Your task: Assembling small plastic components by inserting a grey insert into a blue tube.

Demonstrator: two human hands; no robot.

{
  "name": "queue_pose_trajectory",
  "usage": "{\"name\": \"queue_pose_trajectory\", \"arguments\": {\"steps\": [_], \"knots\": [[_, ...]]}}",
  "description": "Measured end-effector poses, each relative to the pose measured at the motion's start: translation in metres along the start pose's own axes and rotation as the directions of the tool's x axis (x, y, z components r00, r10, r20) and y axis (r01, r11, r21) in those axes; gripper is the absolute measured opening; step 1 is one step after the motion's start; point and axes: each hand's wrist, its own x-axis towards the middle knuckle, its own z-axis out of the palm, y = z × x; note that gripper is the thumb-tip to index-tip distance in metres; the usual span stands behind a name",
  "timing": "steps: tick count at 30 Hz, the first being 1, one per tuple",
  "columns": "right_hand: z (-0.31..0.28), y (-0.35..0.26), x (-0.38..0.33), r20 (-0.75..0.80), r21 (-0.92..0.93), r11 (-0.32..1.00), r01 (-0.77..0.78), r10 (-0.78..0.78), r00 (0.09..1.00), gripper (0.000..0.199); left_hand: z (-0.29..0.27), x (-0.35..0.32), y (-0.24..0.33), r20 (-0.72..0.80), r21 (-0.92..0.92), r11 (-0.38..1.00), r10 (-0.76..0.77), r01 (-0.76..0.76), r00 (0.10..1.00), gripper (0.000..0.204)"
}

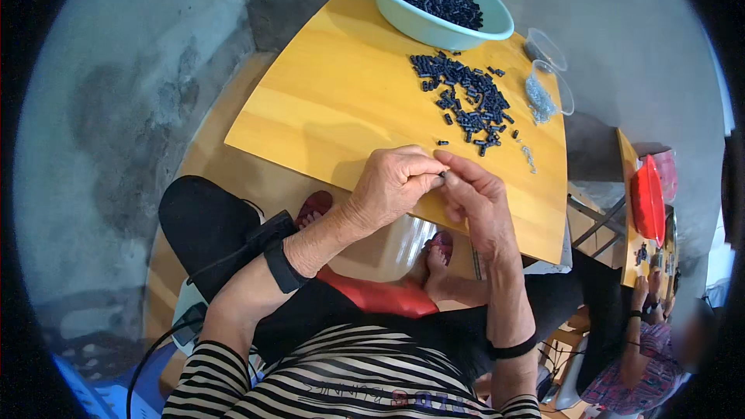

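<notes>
My left hand (394, 185) and my right hand (479, 200) meet above the near edge of the yellow table (310, 93). Fingertips of both are pinched together around a small black piece (442, 174), mostly hidden by the fingers. Just beyond them lies a loose spread of small black cylindrical pieces (466, 93). To its right, a few tiny clear or silvery bits (528, 158) lie on the wood. A tipped clear plastic cup (565, 93) with more such bits is at the table's right edge.
A light-blue basin (419, 27) full of black pieces stands at the far end, with another clear tub (545, 48) beside it. At the far right, another person (636, 357) works at a second table with a red basin (647, 200). A grey wall (140, 70) borders the left.
</notes>
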Motion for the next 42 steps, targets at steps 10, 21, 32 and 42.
{"name": "queue_pose_trajectory", "arguments": {"steps": [10,21,32,42], "knots": [[-0.016,0.006,0.06,0.131,-0.8,0.385,0.46,-0.636,0.761,0.012,-0.005,0.003,0.0,-0.017,-0.059,0.996,-0.072,0.07,0.997,0.011],[-0.014,0.005,0.04,-0.11,-0.248,0.927,0.282,-0.316,0.942,0.011,-0.007,0.003,0.005,-0.001,-0.121,0.984,-0.135,0.134,0.991,0.012],[-0.018,0.009,0.015,-0.061,0.368,0.916,0.157,-0.145,0.988,0.017,0.007,0.006,0.015,0.075,-0.157,0.968,-0.184,0.194,0.98,0.013],[-0.028,0.019,0.013,0.007,0.436,0.884,0.166,-0.188,0.982,0.016,0.012,0.009,0.022,0.099,-0.208,0.945,-0.236,0.252,0.967,0.013]]}}
